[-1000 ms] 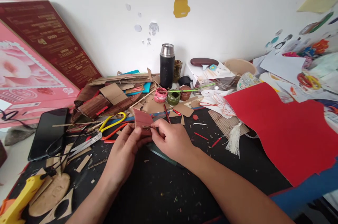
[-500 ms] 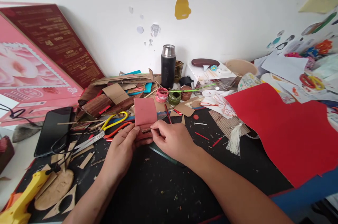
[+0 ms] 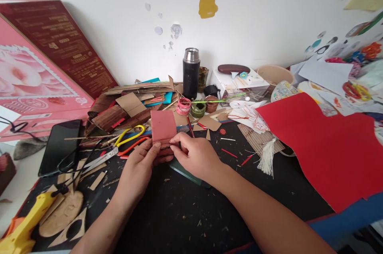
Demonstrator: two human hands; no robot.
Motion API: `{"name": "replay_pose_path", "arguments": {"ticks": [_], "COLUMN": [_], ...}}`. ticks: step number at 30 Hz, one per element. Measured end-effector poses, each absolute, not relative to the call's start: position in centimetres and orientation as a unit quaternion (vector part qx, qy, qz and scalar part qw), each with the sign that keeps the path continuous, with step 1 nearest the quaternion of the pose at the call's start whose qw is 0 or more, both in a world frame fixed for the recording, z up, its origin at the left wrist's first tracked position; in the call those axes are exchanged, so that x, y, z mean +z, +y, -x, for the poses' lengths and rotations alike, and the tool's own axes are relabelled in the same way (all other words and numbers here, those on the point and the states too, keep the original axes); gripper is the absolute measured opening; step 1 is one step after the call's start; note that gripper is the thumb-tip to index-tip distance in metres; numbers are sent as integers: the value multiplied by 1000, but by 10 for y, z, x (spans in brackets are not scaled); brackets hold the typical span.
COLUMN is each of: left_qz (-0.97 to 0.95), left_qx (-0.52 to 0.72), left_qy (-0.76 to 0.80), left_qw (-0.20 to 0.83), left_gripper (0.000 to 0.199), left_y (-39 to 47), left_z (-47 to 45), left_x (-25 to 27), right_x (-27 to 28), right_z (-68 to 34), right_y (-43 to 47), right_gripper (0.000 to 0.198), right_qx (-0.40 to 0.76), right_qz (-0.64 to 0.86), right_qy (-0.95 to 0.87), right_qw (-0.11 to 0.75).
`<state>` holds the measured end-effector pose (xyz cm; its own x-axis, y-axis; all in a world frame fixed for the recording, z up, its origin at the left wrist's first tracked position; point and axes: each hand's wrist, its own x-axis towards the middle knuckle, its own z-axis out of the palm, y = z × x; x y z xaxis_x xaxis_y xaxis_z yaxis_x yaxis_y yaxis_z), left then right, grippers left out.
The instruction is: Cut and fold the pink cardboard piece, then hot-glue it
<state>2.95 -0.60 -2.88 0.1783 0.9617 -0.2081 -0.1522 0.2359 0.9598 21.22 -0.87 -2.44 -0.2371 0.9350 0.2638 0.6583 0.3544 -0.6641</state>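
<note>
A pink-red painted cardboard piece (image 3: 164, 125) is held up over the black table in front of me, its upper part a flat panel and its lower part folded. My left hand (image 3: 139, 164) grips the lower left of it, thumb in front and fingers behind. At the lower right edge, my right hand (image 3: 199, 154) presses with index finger and thumb, a small gap between the two tips. A dark slot or strip shows between the hands, partly covered by fingers. Beneath them lies a dark green flat object (image 3: 185, 174).
Yellow-and-orange-handled scissors (image 3: 116, 151), a phone (image 3: 60, 148) and a yellow glue gun (image 3: 37, 210) lie left. Behind stand paint jars (image 3: 198, 109), a black flask (image 3: 191, 76) and cardboard scraps (image 3: 131, 104). A big red sheet (image 3: 326, 150) covers the right side.
My right index finger and thumb have parted from a tight pinch over the dark slot and now sit on the piece's right edge. The view has shifted slightly.
</note>
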Motion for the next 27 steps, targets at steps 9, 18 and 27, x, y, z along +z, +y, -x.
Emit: {"name": "replay_pose_path", "arguments": {"ticks": [9,18,27], "left_qz": [-427,-452,-470], "left_qx": [439,427,436], "left_qy": [472,458,458], "left_qw": [634,635,616], "left_gripper": [49,51,54], "left_y": [-6,-9,-8], "left_z": [-28,-29,-32], "left_x": [-25,-27,-22], "right_x": [-27,-26,-25], "right_z": [-212,-214,-210], "right_y": [-10,-8,-12], "right_gripper": [12,5,3], "right_qx": [204,224,260], "right_qz": [519,518,507], "right_qy": [-769,-754,-739], "right_qw": [313,337,358]}}
